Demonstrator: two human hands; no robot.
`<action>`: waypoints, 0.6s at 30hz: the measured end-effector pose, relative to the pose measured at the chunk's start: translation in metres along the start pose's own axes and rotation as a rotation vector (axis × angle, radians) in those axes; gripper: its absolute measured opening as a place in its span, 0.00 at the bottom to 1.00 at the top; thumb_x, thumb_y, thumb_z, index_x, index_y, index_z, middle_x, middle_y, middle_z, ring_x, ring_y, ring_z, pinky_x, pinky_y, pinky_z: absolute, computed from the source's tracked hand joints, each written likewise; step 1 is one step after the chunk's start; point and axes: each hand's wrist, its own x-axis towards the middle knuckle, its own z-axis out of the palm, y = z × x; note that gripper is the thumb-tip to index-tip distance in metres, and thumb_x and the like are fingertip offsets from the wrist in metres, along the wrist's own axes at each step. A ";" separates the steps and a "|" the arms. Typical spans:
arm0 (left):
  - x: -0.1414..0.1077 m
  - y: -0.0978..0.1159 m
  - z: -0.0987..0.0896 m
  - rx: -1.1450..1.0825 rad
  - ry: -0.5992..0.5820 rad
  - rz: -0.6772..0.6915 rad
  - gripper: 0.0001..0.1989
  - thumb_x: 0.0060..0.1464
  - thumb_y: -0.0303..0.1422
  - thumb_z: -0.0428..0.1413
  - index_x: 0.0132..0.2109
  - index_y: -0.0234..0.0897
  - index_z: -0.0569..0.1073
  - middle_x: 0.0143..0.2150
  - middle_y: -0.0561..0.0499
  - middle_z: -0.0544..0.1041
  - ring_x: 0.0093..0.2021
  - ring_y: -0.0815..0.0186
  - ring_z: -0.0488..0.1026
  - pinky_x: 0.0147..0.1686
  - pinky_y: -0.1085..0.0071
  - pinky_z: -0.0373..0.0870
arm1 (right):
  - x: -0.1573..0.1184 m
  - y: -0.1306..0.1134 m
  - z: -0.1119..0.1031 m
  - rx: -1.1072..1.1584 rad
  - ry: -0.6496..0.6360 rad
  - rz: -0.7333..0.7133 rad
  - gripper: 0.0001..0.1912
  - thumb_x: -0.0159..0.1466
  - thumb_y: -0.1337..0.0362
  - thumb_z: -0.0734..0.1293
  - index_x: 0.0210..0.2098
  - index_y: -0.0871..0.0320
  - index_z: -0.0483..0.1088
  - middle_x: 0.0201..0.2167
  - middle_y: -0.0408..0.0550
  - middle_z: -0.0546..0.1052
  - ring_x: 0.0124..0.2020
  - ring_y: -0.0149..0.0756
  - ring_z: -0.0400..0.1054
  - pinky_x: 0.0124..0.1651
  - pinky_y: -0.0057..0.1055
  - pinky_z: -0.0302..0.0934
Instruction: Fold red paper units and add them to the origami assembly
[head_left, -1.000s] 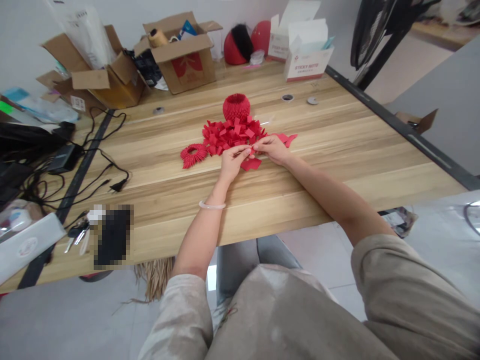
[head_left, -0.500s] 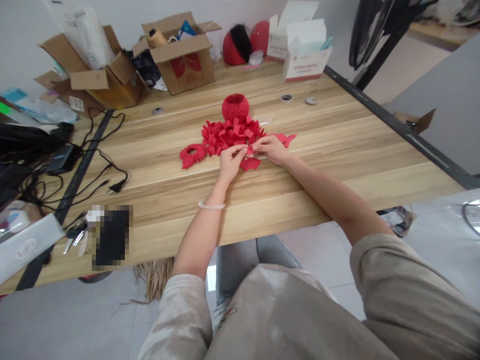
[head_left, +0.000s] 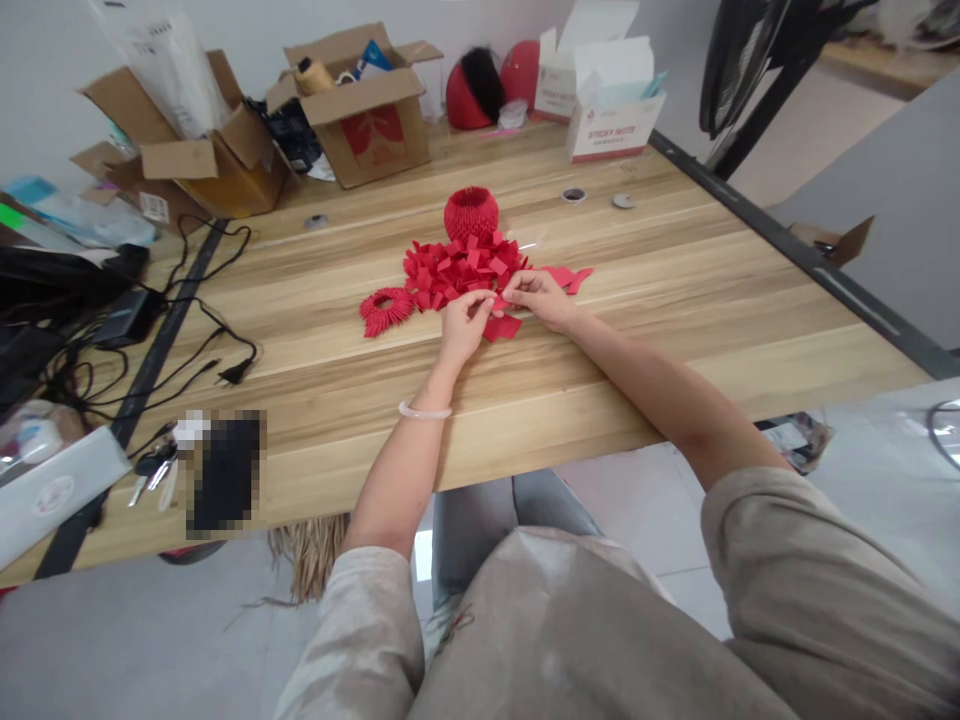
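Note:
My left hand [head_left: 463,322] and my right hand [head_left: 538,298] meet over the table, both closed in a pinch on one small red paper piece [head_left: 500,300]. Its fold is too small to make out. Just below my fingers lies a flat red paper sheet [head_left: 502,328]. More red paper sheets [head_left: 568,278] rest to the right, partly behind my right hand. Right behind my hands is a heap of folded red paper pieces [head_left: 465,268]. A round red paper bowl [head_left: 471,214] stands beyond the heap, and a red paper ring [head_left: 386,311] lies left of it.
Open cardboard boxes [head_left: 367,125] and white sticky note boxes [head_left: 615,125] line the back of the wooden table [head_left: 675,290]. Tape rolls [head_left: 574,196] lie farther back. Black cables [head_left: 217,330], keys [head_left: 159,470] and a pixelated dark object [head_left: 225,475] are on the left.
My hands stay almost in place, with only a slight shift of the fingers around the red paper piece. Nothing else has visibly moved.

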 end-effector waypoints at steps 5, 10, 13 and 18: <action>-0.001 0.000 0.000 0.028 0.012 -0.024 0.11 0.50 0.35 0.57 0.38 0.33 0.75 0.27 0.48 0.79 0.30 0.66 0.77 0.35 0.71 0.72 | -0.001 0.001 0.003 -0.041 0.006 0.012 0.18 0.50 0.53 0.73 0.25 0.61 0.65 0.17 0.40 0.71 0.18 0.22 0.60 0.24 0.22 0.56; -0.001 0.000 0.000 0.027 0.030 -0.020 0.08 0.49 0.32 0.57 0.37 0.33 0.76 0.27 0.48 0.79 0.30 0.66 0.77 0.37 0.70 0.72 | -0.001 0.000 0.003 -0.054 -0.016 -0.014 0.19 0.50 0.53 0.72 0.25 0.60 0.64 0.16 0.39 0.70 0.17 0.22 0.59 0.24 0.22 0.56; -0.002 0.003 0.000 -0.008 0.049 -0.036 0.07 0.47 0.31 0.58 0.35 0.33 0.76 0.27 0.48 0.78 0.28 0.67 0.76 0.34 0.71 0.72 | -0.001 0.000 0.002 -0.057 -0.017 -0.014 0.19 0.50 0.52 0.72 0.25 0.60 0.64 0.15 0.39 0.70 0.17 0.22 0.59 0.24 0.22 0.56; -0.001 0.007 0.001 -0.048 0.064 -0.057 0.07 0.45 0.31 0.60 0.33 0.32 0.75 0.26 0.49 0.78 0.28 0.67 0.76 0.35 0.70 0.73 | -0.001 0.000 0.002 -0.057 -0.016 0.009 0.19 0.50 0.51 0.72 0.25 0.60 0.64 0.16 0.39 0.71 0.17 0.22 0.60 0.23 0.21 0.56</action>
